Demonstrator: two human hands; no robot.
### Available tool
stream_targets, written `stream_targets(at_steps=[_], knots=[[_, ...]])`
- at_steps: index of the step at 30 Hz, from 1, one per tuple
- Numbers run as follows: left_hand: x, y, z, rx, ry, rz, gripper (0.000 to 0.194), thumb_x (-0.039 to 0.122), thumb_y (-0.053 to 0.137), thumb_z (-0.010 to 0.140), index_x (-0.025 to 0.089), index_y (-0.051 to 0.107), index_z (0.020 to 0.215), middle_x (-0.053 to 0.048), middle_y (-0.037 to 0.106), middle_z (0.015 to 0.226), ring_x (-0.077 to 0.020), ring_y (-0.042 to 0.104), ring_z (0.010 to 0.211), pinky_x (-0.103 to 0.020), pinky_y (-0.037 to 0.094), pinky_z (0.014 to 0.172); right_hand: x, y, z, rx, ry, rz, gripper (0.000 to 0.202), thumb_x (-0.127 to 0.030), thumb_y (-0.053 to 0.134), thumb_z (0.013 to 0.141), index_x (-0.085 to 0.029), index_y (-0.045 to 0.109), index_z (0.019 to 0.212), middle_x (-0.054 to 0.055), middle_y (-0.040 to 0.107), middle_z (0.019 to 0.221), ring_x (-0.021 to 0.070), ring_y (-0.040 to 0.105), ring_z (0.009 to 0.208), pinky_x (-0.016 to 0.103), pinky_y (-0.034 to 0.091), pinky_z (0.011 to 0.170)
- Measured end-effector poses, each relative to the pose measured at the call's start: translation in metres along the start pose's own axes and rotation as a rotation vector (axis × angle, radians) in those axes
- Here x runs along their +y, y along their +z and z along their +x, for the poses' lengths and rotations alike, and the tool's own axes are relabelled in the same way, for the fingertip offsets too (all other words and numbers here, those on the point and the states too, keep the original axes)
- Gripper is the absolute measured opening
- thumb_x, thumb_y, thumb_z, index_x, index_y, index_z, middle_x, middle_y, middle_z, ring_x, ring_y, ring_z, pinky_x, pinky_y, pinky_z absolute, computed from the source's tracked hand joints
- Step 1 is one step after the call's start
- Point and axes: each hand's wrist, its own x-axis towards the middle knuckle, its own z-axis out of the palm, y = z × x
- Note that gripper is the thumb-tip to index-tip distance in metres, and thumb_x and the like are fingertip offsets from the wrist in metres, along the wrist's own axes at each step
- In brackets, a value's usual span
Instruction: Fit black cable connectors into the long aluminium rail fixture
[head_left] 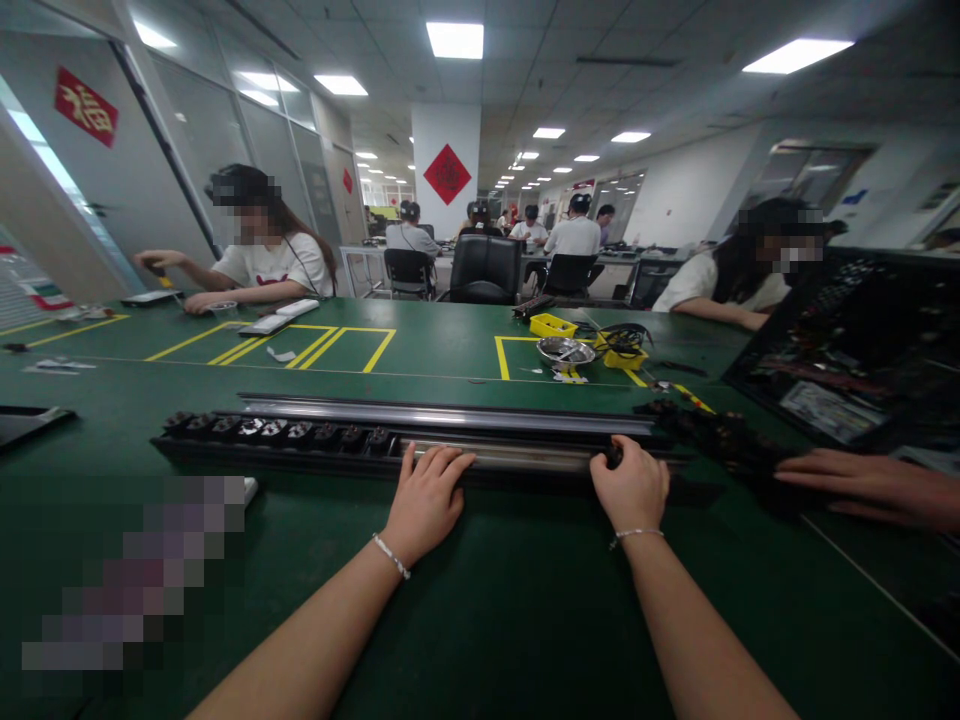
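A long black rail point(262, 457) lies across the green table, its left part filled with a row of black socket modules point(325, 435). My left hand point(426, 505) rests with fingers spread on the rail's near edge, just right of the last module in the row. Bent fingers close my right hand point(636, 485) round a small black socket module point(615, 457) at the rail's right part; the hand hides most of it. Behind the rail, parallel to it, runs a long strip point(450, 411) with a shiny face.
Another person's hand point(877, 485) reaches in from the right beside a dark heap of parts point(720, 435). A large black open case point(855, 350) stands behind it. Farther back are a metal bowl point(566, 351) and a yellow tray point(553, 326). Two people sit across the table.
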Motion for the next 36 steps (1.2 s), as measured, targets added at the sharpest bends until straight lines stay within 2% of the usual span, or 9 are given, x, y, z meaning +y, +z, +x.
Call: stream_targets(at_steps=[8, 19, 26, 36], knots=[[-0.0006, 0.0000, -0.0004, 0.012, 0.012, 0.010, 0.046, 0.019, 0.050, 0.078, 0.031, 0.049, 0.123, -0.001, 0.057, 0.123, -0.0221, 0.045, 0.119, -0.052, 0.012, 0.111, 0.0015, 0.0002, 0.0005, -0.007, 0.015, 0.012, 0.042, -0.028, 0.045, 0.072, -0.014, 0.054, 0.111, 0.012, 0.064, 0.099, 0.0247, 0.054, 0.097, 0.040, 0.031, 0.096], [0.0000, -0.0005, -0.0003, 0.013, 0.013, 0.004, 0.047, 0.018, 0.051, 0.077, 0.031, 0.050, 0.122, -0.002, 0.057, 0.123, -0.0224, 0.045, 0.119, -0.051, 0.013, 0.111, 0.0014, -0.0035, 0.0023, -0.007, 0.050, -0.006, 0.048, -0.027, 0.045, 0.073, -0.013, 0.050, 0.118, 0.013, 0.062, 0.104, 0.0256, 0.055, 0.096, 0.036, 0.036, 0.088], [0.0006, -0.0011, -0.0007, 0.002, 0.001, 0.002, 0.048, 0.019, 0.051, 0.077, 0.031, 0.049, 0.123, -0.001, 0.056, 0.125, -0.0222, 0.043, 0.121, -0.051, 0.012, 0.111, 0.0069, -0.0052, 0.0048, 0.000, 0.029, -0.034, 0.045, -0.030, 0.048, 0.071, -0.014, 0.053, 0.113, 0.011, 0.065, 0.101, 0.0250, 0.057, 0.091, 0.037, 0.035, 0.089], [0.0007, -0.0005, -0.0007, 0.012, 0.001, -0.005, 0.048, 0.018, 0.051, 0.077, 0.031, 0.050, 0.123, -0.002, 0.057, 0.123, -0.0229, 0.044, 0.119, -0.051, 0.016, 0.110, 0.0077, -0.0068, 0.0068, -0.056, 0.067, -0.042, 0.044, -0.032, 0.048, 0.072, -0.016, 0.054, 0.113, 0.010, 0.065, 0.103, 0.0261, 0.056, 0.094, 0.040, 0.037, 0.087]])
